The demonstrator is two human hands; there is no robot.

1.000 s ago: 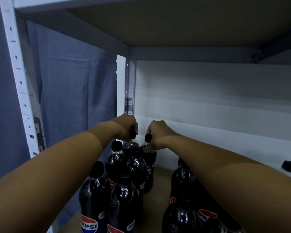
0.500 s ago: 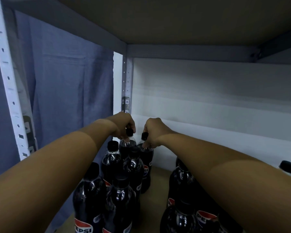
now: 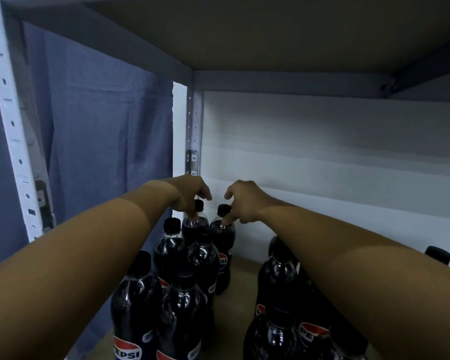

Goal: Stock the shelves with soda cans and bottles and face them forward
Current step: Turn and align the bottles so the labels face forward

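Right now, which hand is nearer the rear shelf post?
Left. The left hand is just in front of the rear shelf post, fingers on a back bottle. The right hand sits farther right.

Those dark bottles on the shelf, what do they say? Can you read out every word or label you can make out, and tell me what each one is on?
"PEPSI": label of the front left bottle.
"PE", rest hidden: label of a bottle on the right.
"SI", tilted and partly hidden: label of the back right bottle.
Small side marks on other bottles: too blurred to read.
No other text shows.
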